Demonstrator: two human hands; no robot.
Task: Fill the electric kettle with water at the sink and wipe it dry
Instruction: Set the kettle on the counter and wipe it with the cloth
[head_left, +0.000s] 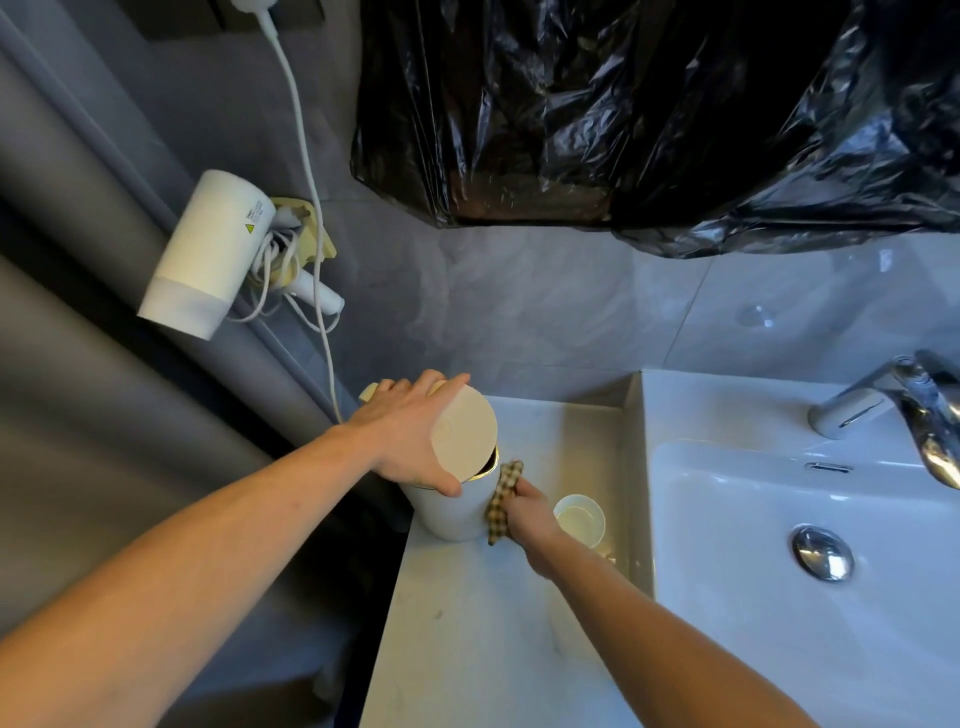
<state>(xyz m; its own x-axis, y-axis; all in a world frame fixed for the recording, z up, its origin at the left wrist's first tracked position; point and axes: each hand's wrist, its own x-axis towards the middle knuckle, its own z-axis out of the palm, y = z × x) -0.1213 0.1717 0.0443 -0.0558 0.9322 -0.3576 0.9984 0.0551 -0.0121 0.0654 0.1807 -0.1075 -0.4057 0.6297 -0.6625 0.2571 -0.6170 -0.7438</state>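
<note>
White cylindrical kettle (453, 506) upright on the counter (483, 623), beige lid (464, 434) on; checked cloth (503, 501) against its side.

White hairdryer (208, 254) on wall mount, black plastic bag (649, 114) above, small cup (580, 517) on counter.

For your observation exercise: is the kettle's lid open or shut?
Open. The lid, under the left hand, tilts up from the kettle, showing a dark gap at the rim.
</note>
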